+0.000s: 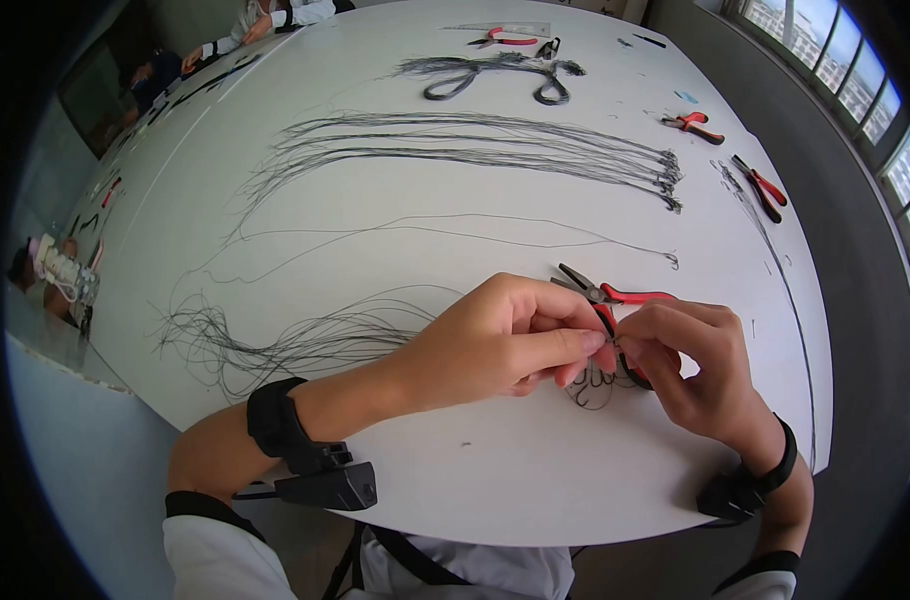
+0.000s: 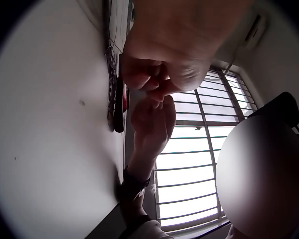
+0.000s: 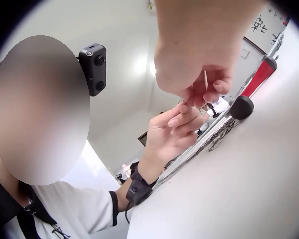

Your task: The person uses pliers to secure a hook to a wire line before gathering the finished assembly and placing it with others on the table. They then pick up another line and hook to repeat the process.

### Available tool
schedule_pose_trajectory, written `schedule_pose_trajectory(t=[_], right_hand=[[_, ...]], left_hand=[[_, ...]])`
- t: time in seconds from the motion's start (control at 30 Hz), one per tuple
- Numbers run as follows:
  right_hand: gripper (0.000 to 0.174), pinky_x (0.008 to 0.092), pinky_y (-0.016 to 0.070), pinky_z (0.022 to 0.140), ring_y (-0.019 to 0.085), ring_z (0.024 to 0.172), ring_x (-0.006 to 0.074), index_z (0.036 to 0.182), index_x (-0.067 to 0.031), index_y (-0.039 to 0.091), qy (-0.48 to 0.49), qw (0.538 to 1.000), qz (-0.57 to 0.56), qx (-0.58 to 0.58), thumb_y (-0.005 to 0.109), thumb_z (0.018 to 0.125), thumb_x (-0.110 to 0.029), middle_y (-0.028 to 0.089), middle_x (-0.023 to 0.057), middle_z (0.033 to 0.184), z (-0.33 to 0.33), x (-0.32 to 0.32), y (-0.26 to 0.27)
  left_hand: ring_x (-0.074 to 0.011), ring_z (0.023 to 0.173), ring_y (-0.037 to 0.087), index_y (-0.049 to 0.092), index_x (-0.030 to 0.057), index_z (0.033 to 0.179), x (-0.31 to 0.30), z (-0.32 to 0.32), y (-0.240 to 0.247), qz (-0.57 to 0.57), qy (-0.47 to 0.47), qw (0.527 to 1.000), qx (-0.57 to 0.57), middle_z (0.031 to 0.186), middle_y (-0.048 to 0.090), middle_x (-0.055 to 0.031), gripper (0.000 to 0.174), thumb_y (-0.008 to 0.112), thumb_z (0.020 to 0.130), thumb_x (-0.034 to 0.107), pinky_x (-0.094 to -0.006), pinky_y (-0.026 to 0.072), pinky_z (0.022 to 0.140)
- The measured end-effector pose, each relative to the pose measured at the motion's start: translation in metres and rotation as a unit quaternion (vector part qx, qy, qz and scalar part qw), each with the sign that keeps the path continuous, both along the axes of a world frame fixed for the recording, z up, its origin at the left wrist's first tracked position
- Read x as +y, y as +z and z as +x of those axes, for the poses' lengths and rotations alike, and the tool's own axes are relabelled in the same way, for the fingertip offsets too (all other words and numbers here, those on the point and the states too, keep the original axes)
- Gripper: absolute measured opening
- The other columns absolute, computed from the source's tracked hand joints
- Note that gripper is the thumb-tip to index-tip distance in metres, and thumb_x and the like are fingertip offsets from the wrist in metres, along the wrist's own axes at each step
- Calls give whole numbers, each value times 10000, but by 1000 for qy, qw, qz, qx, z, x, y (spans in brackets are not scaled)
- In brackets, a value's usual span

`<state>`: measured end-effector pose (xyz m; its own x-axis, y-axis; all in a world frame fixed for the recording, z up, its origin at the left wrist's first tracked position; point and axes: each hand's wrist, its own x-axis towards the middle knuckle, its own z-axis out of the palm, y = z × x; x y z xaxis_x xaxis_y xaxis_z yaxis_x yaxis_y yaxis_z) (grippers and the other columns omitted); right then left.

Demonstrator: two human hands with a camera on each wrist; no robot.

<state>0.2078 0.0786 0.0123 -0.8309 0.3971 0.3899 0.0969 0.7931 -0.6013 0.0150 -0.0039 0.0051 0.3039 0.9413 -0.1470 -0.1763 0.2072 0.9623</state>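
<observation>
Both hands meet fingertip to fingertip near the table's right front. With thumb and fingers, the left hand pinches something small and thin, too small to identify. Opposite it, the right hand pinches at the same spot, finger and thumb bent together. Dark hooks with fine line lie on the table just beneath the fingers. Beside and partly behind the hands are red-handled pliers and another red and black tool, mostly hidden by them.
Bundles of dark line stretch across the white table, with a loose tangle at left. Looped coils, a ruler and more pliers lie farther off. Other people sit at the far left.
</observation>
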Motion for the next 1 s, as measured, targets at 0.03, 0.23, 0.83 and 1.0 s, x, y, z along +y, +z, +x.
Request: schedule_pose_trajectory(t=[0.03, 0.23, 0.83, 1.0], right_hand=[[164, 274, 402, 439, 520, 495, 204, 825, -24, 588, 4, 999, 33, 13, 600, 714, 96, 565, 85, 642, -1, 0, 0], [189, 293, 409, 439, 531, 500, 225, 823, -26, 588, -8, 996, 87, 29, 619, 689, 103, 555, 77, 639, -2, -1, -3], [109, 223, 374, 428, 491, 493, 116, 835, -23, 620, -48, 998, -28, 40, 646, 745, 32, 601, 47, 686, -5, -4, -10], [155, 233, 394, 427, 512, 499, 132, 842, -41, 642, -38, 997, 32, 52, 677, 713, 36, 612, 49, 704, -3, -2, -10]], left_hand=[[-46, 520, 421, 618, -43, 963, 0, -1, -1, 0, 0, 1000, 0, 675, 556, -26, 220, 523, 916, 150, -192, 309, 446], [-50, 519, 430, 611, -51, 957, 2, -5, -3, -31, -28, 999, -22, 686, 573, -39, 217, 513, 912, 137, -193, 323, 450], [-29, 622, 439, 592, -25, 930, -2, 0, -9, 62, 17, 996, 66, 843, 625, -56, 158, 506, 912, 106, -180, 348, 507], [-28, 607, 434, 589, -23, 948, -2, 2, -11, 58, 20, 996, 63, 870, 636, -59, 159, 507, 917, 109, -178, 342, 503]])
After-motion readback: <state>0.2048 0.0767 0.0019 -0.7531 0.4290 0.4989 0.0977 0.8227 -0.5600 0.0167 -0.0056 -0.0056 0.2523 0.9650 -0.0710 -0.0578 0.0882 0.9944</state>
